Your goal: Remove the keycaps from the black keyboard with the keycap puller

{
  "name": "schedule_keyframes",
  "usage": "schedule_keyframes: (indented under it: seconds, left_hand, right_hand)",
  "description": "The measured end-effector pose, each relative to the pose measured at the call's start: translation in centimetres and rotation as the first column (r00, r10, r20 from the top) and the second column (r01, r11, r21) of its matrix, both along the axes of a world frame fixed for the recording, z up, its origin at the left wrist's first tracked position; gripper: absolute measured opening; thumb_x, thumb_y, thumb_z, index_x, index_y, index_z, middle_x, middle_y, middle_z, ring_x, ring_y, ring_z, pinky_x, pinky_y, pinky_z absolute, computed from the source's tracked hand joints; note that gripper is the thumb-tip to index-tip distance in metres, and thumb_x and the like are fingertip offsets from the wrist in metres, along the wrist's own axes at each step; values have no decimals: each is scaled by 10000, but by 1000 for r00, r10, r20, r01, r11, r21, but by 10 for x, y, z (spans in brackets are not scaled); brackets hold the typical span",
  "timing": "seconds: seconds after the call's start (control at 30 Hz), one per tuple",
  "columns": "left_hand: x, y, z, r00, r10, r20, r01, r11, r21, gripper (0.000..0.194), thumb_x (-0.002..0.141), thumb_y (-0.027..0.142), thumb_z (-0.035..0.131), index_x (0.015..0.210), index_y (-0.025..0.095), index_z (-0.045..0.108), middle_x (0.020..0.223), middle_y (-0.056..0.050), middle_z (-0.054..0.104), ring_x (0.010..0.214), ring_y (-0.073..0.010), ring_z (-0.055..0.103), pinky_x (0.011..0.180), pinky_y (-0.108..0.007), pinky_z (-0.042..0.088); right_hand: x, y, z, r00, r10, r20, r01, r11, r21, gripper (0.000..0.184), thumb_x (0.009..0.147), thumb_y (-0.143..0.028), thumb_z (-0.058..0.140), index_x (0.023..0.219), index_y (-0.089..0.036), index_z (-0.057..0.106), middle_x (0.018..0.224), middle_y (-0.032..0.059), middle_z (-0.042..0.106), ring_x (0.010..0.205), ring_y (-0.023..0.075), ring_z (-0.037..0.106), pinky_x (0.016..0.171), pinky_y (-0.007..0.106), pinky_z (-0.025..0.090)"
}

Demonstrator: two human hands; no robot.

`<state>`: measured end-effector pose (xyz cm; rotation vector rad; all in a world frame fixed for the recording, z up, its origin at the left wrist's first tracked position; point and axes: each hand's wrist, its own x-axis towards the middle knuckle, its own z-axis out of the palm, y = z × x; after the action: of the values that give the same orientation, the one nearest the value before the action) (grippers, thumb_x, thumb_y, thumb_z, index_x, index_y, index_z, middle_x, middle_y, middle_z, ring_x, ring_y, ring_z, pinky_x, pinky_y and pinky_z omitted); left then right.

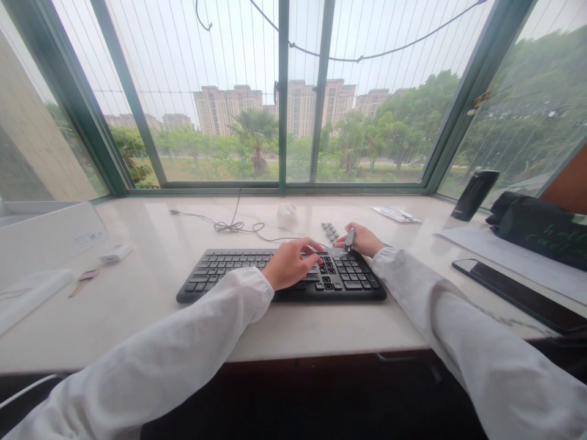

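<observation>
A black keyboard (229,275) lies on the pale stone sill (151,311) in front of me. My left hand (293,264) rests on its right half, fingers curled and pressing on the keys near the arrow block. My right hand (364,239) hovers over the far right corner of the keyboard, fingers closed round a small dark tool with a silvery end (350,239). A row of loose black keycaps (329,231) lies just behind the keyboard beside that hand. Both arms wear white sleeves.
The keyboard's cable (233,226) coils behind it. A white lump (287,215) sits further back. Left: a white adapter (116,252), a key (83,278), a white box (46,235). Right: a phone (518,294), black pouch (541,229), dark cylinder (474,194), packet (397,214).
</observation>
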<state>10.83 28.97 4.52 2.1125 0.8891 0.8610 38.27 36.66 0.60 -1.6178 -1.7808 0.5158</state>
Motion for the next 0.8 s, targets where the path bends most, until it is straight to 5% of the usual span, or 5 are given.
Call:
schedule_keyframes:
  seconds: [0.63,0.8]
  left_hand:
    - [0,2,-3,1000,-4,11,4,1000,-14,239,863,302,527,1037,178,634,907,-49,721,520,-79,571,425,-170,456]
    - [-2,4,-1,1000,2,6,-2,1000,8,230,864,293,527,1036,181,631,914,-37,724,468,-67,542,436,-184,450]
  right_hand:
    - [-3,-7,7,993,-2,-118,2,1000,-3,553,556,-422,815,829,-240,369,769,28,736,749,230,707,634,307,528]
    - [-7,-15,21,944,-40,-328,46,999,11,560,639,-566,764,842,-226,368,714,33,702,636,190,680,581,293,534]
